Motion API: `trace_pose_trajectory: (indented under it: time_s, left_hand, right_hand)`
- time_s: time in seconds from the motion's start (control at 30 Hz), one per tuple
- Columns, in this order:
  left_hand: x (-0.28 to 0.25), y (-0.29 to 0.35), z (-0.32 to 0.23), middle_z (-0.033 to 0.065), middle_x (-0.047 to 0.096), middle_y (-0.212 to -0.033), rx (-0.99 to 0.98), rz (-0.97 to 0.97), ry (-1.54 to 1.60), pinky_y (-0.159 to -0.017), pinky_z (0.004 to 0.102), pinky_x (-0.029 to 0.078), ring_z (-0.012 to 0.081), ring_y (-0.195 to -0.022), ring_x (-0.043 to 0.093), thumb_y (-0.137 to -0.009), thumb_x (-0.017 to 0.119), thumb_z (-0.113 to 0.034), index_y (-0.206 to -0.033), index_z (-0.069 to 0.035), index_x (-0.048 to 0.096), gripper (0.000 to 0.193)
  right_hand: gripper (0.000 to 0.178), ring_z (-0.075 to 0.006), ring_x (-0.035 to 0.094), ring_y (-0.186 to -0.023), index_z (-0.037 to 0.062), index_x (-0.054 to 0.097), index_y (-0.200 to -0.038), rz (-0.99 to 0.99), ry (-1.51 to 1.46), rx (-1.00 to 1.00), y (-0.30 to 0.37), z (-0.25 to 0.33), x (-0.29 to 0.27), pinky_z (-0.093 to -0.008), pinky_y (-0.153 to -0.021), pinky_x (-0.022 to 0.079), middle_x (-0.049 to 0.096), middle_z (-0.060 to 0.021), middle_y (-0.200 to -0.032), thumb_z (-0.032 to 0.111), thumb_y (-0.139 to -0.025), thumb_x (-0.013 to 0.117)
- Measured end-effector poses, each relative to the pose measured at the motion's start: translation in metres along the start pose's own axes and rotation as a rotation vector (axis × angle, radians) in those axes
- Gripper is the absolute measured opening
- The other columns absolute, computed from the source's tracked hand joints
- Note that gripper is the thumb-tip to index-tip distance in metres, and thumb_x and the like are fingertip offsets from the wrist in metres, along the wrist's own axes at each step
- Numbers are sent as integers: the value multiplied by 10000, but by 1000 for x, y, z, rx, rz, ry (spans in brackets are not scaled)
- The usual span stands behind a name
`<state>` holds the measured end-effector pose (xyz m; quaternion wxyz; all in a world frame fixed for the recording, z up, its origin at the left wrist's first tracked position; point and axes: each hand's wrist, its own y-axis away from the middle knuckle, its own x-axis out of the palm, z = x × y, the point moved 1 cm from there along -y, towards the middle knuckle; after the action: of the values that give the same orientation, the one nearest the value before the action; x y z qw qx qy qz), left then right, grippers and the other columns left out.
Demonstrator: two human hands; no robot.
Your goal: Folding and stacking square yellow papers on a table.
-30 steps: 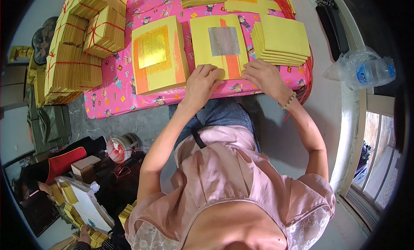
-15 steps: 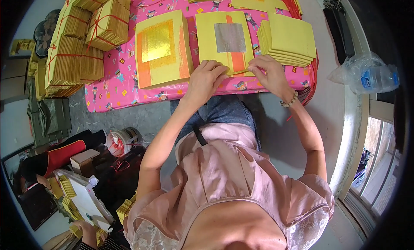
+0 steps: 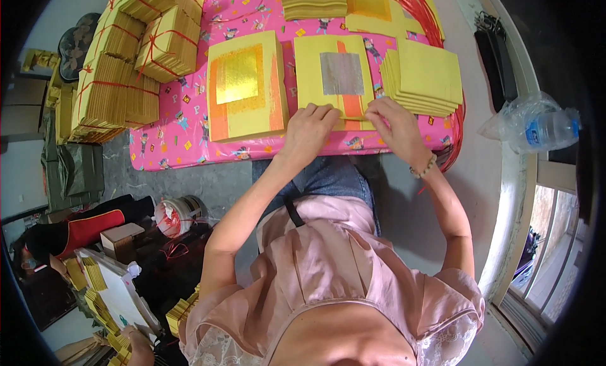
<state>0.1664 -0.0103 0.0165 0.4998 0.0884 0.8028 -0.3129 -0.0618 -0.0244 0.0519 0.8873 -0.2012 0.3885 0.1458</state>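
Note:
A yellow paper sheet (image 3: 309,69) with a silver square and an orange stripe lies on the pink table, its near edge turned up in a narrow fold. My left hand (image 3: 309,131) has its fingers bent together on the left part of that fold. At the right corner, my right hand (image 3: 399,127) pinches the paper between thumb and fingers. Left of it stands a thick stack of yellow paper (image 3: 221,117) with a gold square on top. Several folded yellow papers (image 3: 429,69) overlap in a fanned pile at the right.
Yellow bundles tied with red string (image 3: 104,94) crowd the table's left side. Red strings (image 3: 429,19) hang along the right edge. A plastic bottle (image 3: 536,134) is at far right. At lower left are a co-worker's hand (image 3: 136,344) and a bucket (image 3: 180,216).
The whole view has shifted, so the table appears lower. My hands stay at the sheet's near edge, where the fold now shows flatter. The co-worker's hand at lower left has moved.

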Motion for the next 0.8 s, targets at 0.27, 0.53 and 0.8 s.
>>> trace_pose_trajectory:
  time_s: [0.27,0.53,0.8]
  left_hand:
    - [-16,-24,0,100,679,-979,-90,239,-54,-829,407,477,273,-908,631,-844,609,-80,-1039,-67,644,198]
    - [-20,-35,-15,186,478,-1384,47,-258,51,-1040,519,385,413,-1287,441,-786,723,-85,-1416,-49,467,681]
    - [23,-53,-2,266,312,-1517,-180,-64,28,-1150,561,248,466,-1422,256,-835,710,-263,-1497,-51,366,775]
  right_hand:
    - [197,-331,633,-913,45,601,-1030,102,305,-203,-30,18,8,-445,-825,489,636,-148,-944,179,-893,646]
    - [148,-389,627,-933,18,602,-1026,123,120,-3,-105,14,-26,-462,-782,493,656,-181,-961,142,-953,569]
    - [242,-386,653,-948,31,648,-1063,219,429,62,-184,-41,3,-481,-829,509,677,-191,-999,231,-953,569]
